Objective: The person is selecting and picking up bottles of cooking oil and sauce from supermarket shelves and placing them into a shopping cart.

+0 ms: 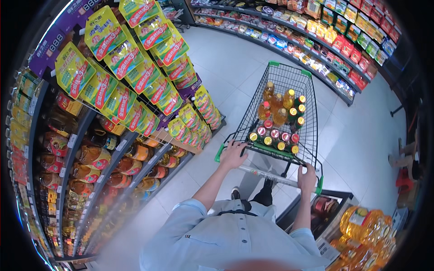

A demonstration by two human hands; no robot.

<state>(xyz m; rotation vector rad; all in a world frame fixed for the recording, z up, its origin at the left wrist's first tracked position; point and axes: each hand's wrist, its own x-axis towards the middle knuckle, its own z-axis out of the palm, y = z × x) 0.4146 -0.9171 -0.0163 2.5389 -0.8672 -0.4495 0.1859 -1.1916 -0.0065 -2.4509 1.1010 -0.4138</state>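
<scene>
Two stocked stretches of shelving, one at the left (pixel 67 156) and one beyond (pixel 347 98), flank the pale tiled floor (pixel 217 54) where a wire shopping cart (pixel 306 72) stands before the person. Its pale handlebar (pixel 271 175) lies under both hands: the right grip (pixel 307 179) is curled around its right end, while the left grip (pixel 233 155) rests over the left end, how tightly I cannot tell. Inside the basket, amber bottles (pixel 280 116) stand beyond smaller dark bottles with red and yellow caps (pixel 280 146).

Left hand (pixel 232 156), near centre toward five o'clock: palm hidden. Shelf bottles (pixel 110 197), eight o'clock: blurred. Shirt (pixel 242 235), six o'clock: cut off by lower edge.
</scene>
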